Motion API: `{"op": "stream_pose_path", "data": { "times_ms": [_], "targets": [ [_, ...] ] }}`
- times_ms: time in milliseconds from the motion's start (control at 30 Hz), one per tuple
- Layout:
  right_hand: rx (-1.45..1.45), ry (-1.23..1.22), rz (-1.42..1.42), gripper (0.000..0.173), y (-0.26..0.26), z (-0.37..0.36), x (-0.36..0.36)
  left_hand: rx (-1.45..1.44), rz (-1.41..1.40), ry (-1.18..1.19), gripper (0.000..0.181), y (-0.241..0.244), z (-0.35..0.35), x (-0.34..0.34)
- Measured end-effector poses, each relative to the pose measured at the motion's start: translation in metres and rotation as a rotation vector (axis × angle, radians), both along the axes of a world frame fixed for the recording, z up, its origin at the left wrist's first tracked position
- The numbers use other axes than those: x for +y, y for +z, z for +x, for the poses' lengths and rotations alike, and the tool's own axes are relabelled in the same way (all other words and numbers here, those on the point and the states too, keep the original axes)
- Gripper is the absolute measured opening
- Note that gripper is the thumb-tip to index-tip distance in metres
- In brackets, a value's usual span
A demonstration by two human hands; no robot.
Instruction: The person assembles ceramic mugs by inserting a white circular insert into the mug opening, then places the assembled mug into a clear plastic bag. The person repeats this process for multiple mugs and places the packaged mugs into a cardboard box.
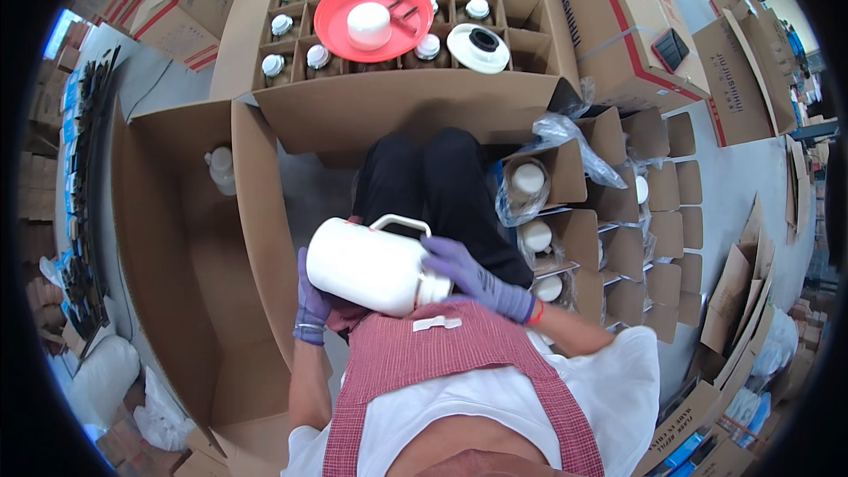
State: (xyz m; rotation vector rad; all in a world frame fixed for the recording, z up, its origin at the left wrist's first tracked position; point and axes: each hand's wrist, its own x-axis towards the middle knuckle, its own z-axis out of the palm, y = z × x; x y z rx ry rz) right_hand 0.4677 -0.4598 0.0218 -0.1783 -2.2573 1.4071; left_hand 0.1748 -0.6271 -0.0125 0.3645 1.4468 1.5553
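A white vacuum flask body point(363, 265) with a side handle lies tilted across my lap, its neck point(434, 289) pointing to the right. Purple gloves cover both hands. My left hand point(311, 301) supports the flask's base end from the left. At the neck end, my right hand point(474, 278) rests on the flask's shoulder, slightly blurred. Past my knees, a red plastic dish point(338, 30) sits on a divided carton, holding a white cup-shaped lid point(369, 25) and a few small dark pieces. Beside it lies a white round lid with a black ring point(478, 48).
The divided carton point(397, 99) holds several white-capped bottles. At left stands a tall open carton point(172, 265) with one white flask point(222, 171) inside. Small open boxes point(573, 238) with bagged flasks line the right. A phone-like dark object point(670, 51) lies on a closed carton.
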Motion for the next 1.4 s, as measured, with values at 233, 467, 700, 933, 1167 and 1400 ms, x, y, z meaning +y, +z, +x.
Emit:
{"op": "stream_pose_path", "data": {
  "times_ms": [233,467,700,933,1167,1400],
  "targets": [
    [0.145,0.137,-0.012,0.106,0.115,-0.083,0.091,0.082,0.118,-0.454,0.072,0.053,0.004,0.052],
    [0.238,-0.099,0.090,0.077,0.161,-0.102,0.086,0.789,0.172,-0.600,0.085,0.042,0.016,0.078],
    [0.251,-0.480,0.174,0.075,0.160,-0.101,0.090,1.182,0.190,-0.389,0.080,0.033,0.026,0.104],
    [0.301,-0.561,0.265,0.079,0.125,-0.064,0.093,0.945,0.095,-0.595,0.063,-0.010,-0.078,0.127],
    [0.003,-0.212,0.527,0.040,0.044,0.000,0.166,1.070,0.107,-1.195,0.049,0.169,-0.031,0.239],
    [-0.324,-0.489,0.494,0.065,0.033,-0.068,0.358,1.212,-0.072,-1.605,0.055,0.115,0.034,0.220]
  ]
}}
